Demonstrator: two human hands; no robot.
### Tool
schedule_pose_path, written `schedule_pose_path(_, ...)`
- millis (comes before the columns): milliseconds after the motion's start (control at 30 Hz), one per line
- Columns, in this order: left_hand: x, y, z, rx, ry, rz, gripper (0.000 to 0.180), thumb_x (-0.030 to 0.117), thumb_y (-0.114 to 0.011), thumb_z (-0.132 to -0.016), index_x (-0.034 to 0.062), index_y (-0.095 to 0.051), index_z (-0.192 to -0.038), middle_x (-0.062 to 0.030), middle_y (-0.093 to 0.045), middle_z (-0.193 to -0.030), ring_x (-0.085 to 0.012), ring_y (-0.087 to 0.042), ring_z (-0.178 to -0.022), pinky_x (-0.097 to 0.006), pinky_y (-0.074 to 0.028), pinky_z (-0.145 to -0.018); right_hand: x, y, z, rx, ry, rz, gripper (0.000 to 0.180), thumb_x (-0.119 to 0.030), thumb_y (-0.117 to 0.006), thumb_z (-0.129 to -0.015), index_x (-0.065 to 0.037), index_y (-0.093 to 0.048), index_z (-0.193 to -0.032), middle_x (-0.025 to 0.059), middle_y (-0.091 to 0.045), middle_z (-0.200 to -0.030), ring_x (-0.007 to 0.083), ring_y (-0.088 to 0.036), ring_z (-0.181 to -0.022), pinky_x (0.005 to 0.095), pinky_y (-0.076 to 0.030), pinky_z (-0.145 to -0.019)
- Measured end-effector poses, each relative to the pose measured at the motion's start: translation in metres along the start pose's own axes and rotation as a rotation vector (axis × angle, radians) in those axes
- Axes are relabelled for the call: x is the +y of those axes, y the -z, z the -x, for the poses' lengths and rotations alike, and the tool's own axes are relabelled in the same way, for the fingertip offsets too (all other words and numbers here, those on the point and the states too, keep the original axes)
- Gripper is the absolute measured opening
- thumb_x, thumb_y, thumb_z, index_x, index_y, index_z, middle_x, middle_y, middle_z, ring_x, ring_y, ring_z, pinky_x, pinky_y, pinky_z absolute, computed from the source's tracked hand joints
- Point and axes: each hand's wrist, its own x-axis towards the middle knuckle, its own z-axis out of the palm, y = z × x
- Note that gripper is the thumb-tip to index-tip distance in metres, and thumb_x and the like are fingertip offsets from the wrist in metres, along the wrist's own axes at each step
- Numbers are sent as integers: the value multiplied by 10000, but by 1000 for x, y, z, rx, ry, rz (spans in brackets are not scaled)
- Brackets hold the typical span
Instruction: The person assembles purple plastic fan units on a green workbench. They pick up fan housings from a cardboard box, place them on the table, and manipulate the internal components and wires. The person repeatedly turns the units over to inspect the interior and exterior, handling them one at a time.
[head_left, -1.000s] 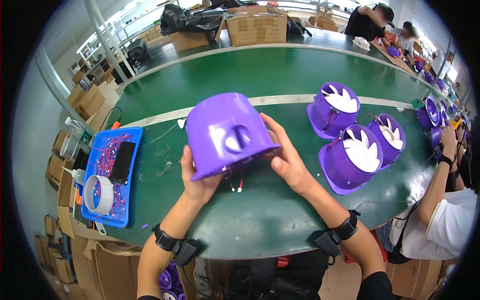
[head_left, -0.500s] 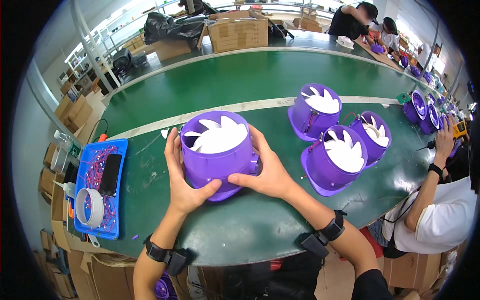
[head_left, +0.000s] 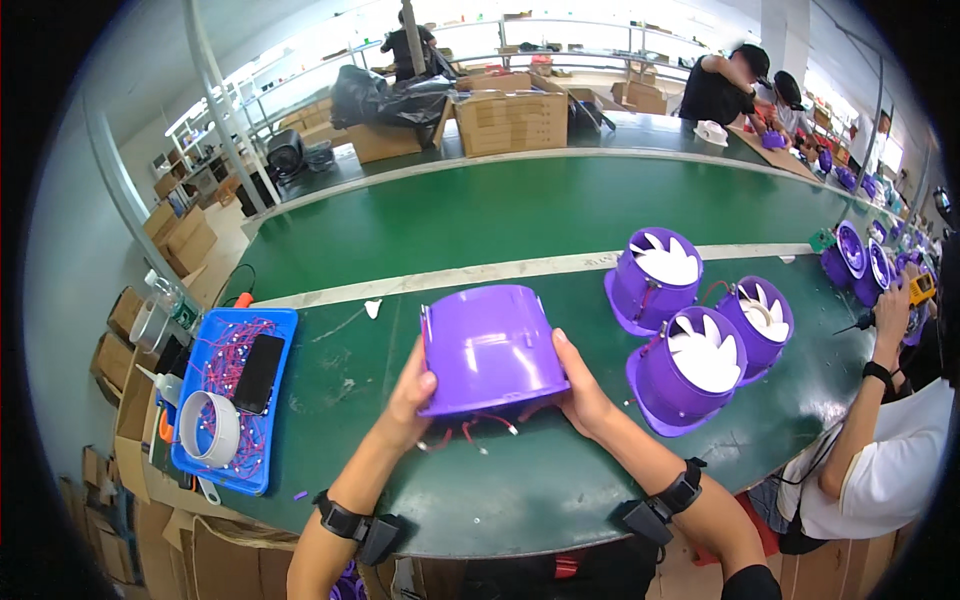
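Observation:
Between my two hands is a purple fan housing (head_left: 490, 345), tipped so its smooth side wall faces me and its white blades are out of sight. My left hand (head_left: 405, 395) grips its left side, and my right hand (head_left: 582, 388) grips its right side near the bottom rim. Thin red wires with small white connectors (head_left: 468, 430) hang below the rim. To the right stand three more purple housings: one at the back (head_left: 655, 285), one in front (head_left: 688, 370) with white blades facing up, and one at the right (head_left: 758, 325) showing a paler hub.
A blue tray (head_left: 285, 345) at left holds red wires, a black phone (head_left: 260, 373) and a white ring (head_left: 209, 428). A white scrap (head_left: 373, 308) lies on the green table (head_left: 340, 370). At right, a co-worker's hand (head_left: 890, 310) is near a yellow-and-black tool (head_left: 921, 290).
The housing in my hands has turned over from blades up to side wall facing me, exposing the wires beneath. My view has tilted upward and shifted left.

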Motion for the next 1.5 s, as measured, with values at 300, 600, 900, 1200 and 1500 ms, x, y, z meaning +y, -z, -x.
schedule_pose_path(300, -15, 2, 7, 45, 46, 181, 845, 562, -651, -793, 60, -342, -1398, -109, -486, -1300, -231, -485, -1202, -390, -390, -1022, -8, -6, 1, 51, -12, 203, 638, -600, -305, -952, -43, -534, -1158, 116, -604, -934, 209, -621, -777, 360, -553, -569)
schedule_pose_path(600, -16, 1, 6, 68, -84, 202, 860, 508, -650, -789, 45, -295, -1421, -123, -478, -1309, -238, -485, -1211, -385, -392, -1025, -1, -11, -2, 141, 192, 267, 519, -389, -277, -1029, 12, -529, -1242, 77, -576, -1101, 160, -536, -989, 297, -416, -903)
schedule_pose_path(900, 3, -7, -1, 187, -215, -40, 928, 298, -709, -782, 52, -140, -1473, -200, -403, -1369, -268, -416, -1288, -406, -319, -1083, -25, -12, 4, 46, 594, 597, 565, -320, -452, -948, 28, -398, -1390, 181, -510, -1277, 265, -509, -1143, 384, -375, -1009)
schedule_pose_path(1200, -4, -8, -2, 187, -239, -197, 886, 247, -678, -859, 45, -85, -1486, -232, -397, -1390, -289, -432, -1289, -411, -312, -1091, -10, -12, 1, 20, 471, 765, 1030, -296, -797, -699, -12, -197, -1488, 220, -393, -1414, 309, -424, -1288, 407, -316, -1080)
schedule_pose_path(1500, 3, -6, -7, 168, -331, -302, 628, 267, -573, -885, -45, -360, -1387, -192, -443, -1350, -277, -415, -1277, -392, -304, -1085, -2, 17, -9, 10, 222, 81, 709, -550, -466, -950, -30, -323, -1410, 133, -509, -1296, 196, -521, -1175, 350, -435, -958)
